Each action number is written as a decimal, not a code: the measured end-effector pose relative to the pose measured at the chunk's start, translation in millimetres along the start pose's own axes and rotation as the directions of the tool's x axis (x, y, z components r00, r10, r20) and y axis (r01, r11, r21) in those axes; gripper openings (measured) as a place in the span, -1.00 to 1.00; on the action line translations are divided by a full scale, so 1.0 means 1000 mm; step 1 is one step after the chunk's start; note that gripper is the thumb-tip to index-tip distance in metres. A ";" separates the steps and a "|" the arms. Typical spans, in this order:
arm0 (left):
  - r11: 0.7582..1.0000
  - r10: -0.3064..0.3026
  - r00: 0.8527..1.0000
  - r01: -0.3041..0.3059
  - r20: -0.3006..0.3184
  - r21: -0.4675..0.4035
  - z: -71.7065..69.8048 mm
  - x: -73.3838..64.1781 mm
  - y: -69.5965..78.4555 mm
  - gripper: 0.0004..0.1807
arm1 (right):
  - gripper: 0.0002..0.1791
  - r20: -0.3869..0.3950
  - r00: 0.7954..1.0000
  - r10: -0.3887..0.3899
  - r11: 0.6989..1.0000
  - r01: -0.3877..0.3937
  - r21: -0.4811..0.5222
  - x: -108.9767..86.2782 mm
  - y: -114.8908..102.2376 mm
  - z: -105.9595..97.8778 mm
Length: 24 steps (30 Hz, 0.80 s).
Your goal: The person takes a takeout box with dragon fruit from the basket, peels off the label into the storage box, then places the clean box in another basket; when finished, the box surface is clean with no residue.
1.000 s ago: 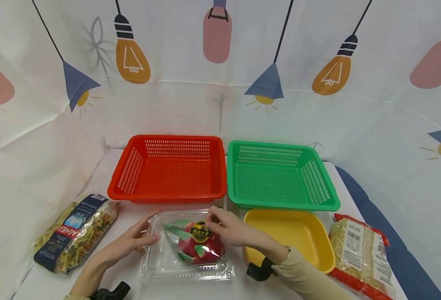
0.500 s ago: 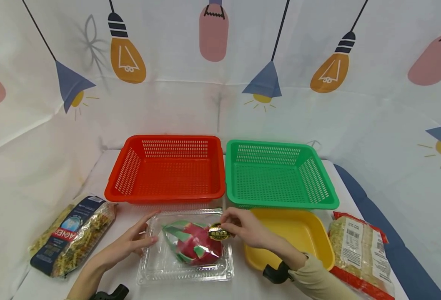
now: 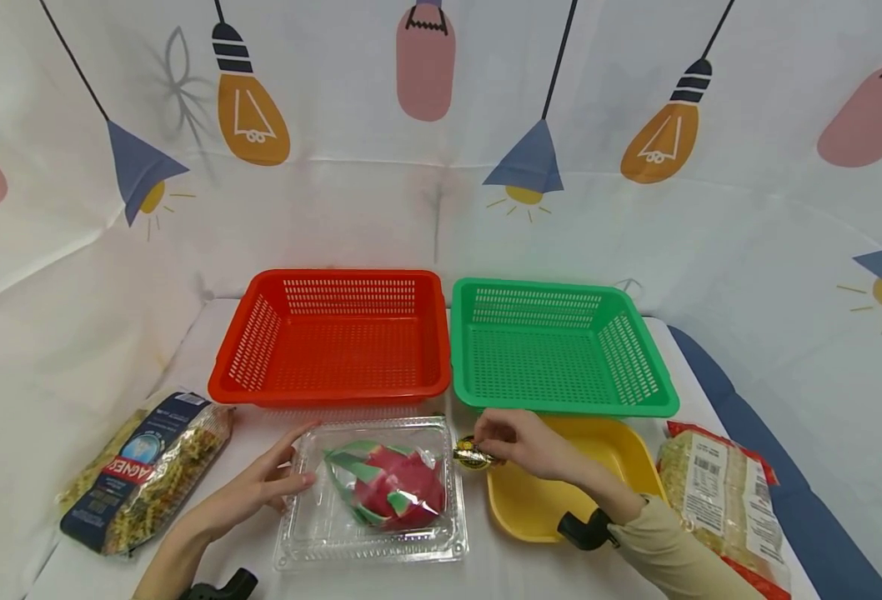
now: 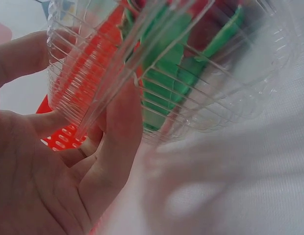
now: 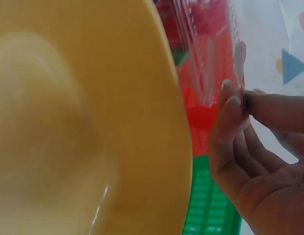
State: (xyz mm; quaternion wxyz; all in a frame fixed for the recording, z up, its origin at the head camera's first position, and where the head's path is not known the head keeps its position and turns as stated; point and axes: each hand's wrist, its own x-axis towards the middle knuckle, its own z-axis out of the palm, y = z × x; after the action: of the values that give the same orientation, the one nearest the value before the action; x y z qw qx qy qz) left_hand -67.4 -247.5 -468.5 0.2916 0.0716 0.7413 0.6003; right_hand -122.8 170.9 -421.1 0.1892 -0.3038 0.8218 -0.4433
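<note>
A clear plastic clamshell box [image 3: 306,533] lies at the front middle of the table, a red and green dragon fruit [image 3: 403,492] inside it. My left hand [image 3: 261,479] holds the box by its left side; in the left wrist view, thumb and fingers [image 4: 125,117] lie about the ribbed edge. Between thumb and fingertips my right hand [image 3: 531,446] pinches a round black and gold sticker [image 3: 473,453], off to the right of the box and clear of its lid. The right wrist view shows that sticker [image 5: 240,58] almost edge-on.
Behind stand a red basket [image 3: 336,398] and a green basket [image 3: 568,410]. A yellow basin [image 3: 519,525] sits under my right forearm. Pasta in a bag [image 3: 144,471] lies at left; a red-edged clear food bag [image 3: 722,500] lies at right.
My right hand has peeled the sticker off the box lid and carried it rightward, past the box's edge. My left hand has stayed on the box.
</note>
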 end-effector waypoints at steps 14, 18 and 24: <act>1.000 0.015 1.000 -0.015 0.009 -0.003 0.000 -0.002 -0.001 -0.13 | -0.76 -0.003 0.995 0.101 0.994 -0.101 -0.052 -0.014 0.029 -0.021; 1.000 0.014 1.000 -0.014 0.015 -0.003 -0.001 -0.002 0.000 -0.14 | -0.76 0.015 0.993 0.116 0.992 -0.115 -0.058 -0.018 0.034 -0.026; 1.000 0.019 0.999 -0.019 0.027 0.003 -0.001 -0.002 0.001 -0.14 | -0.82 0.054 0.991 0.119 0.988 -0.113 -0.102 -0.021 0.040 -0.032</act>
State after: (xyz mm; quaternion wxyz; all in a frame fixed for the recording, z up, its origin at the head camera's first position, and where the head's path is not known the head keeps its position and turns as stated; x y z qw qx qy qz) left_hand -66.5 -248.9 -466.4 0.2955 0.0872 0.7377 0.6007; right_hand -138.7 221.3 -436.9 0.2241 -0.2776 0.8529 -0.3813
